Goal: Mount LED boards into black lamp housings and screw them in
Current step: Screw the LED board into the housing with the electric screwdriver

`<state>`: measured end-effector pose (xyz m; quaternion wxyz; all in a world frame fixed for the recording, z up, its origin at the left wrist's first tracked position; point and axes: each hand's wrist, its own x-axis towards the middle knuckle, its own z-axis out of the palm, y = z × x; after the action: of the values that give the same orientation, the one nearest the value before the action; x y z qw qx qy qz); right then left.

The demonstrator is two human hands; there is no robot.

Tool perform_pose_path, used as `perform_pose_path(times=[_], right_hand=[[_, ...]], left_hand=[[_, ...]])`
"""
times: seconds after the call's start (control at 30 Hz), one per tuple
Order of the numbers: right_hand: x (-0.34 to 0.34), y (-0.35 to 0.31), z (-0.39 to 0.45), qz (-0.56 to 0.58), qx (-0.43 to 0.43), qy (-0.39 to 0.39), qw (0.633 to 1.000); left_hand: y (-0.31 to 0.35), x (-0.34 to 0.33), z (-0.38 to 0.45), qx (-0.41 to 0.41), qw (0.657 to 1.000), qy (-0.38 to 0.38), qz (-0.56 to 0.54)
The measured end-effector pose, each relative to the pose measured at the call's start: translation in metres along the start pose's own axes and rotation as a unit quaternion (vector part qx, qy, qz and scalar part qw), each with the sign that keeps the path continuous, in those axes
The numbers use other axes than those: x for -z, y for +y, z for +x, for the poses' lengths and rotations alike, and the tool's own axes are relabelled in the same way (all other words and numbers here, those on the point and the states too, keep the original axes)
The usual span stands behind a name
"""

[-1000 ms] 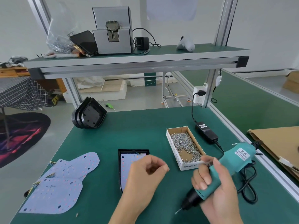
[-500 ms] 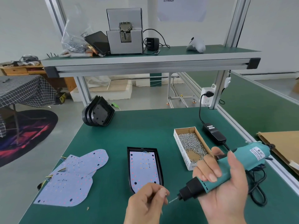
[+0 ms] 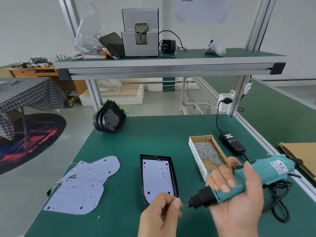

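Now feeding a tiny steel screw, hidden in the pinching left hand (image 3: 160,214), onto the bit of the teal plastic electric screwdriver (image 3: 239,183), gripped by the right hand (image 3: 239,199) at five o'clock. Sitting at six o'clock: the thin white LED board (image 3: 158,177), light and likely brittle, inside the rigid black plastic lamp housing (image 3: 173,175). Probably best holding by the housing rim.
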<state>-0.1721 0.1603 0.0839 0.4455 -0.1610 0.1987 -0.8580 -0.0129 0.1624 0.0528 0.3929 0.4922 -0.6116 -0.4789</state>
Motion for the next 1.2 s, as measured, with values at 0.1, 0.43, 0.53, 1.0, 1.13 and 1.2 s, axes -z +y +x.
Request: perform_pose_path(times=[0.1, 0.43, 0.53, 1.0, 1.13, 1.2], right_hand=[[-0.001, 0.001, 0.0, -0.006, 0.014, 0.004, 1.0], [-0.002, 0.001, 0.0, -0.027, 0.032, -0.001, 0.999], [-0.005, 0.003, -0.001, -0.035, 0.043, -0.009, 0.998], [-0.014, 0.016, 0.001, 0.013, 0.028, 0.053, 0.998], [-0.015, 0.017, 0.0, 0.006, 0.026, 0.053, 0.998], [-0.017, 0.017, 0.0, 0.011, 0.019, 0.057, 0.998]], left_hand=[[-0.003, 0.0, 0.0, 0.0, 1.0, 0.007, -0.003], [-0.007, -0.004, 0.001, -0.014, 0.998, 0.04, -0.048], [-0.009, -0.006, 0.002, -0.016, 0.997, 0.054, -0.059], [-0.022, -0.015, 0.008, -0.117, 0.977, 0.159, -0.076], [-0.029, -0.016, 0.009, -0.148, 0.973, 0.165, -0.066], [-0.031, -0.016, 0.009, -0.162, 0.969, 0.172, -0.073]])
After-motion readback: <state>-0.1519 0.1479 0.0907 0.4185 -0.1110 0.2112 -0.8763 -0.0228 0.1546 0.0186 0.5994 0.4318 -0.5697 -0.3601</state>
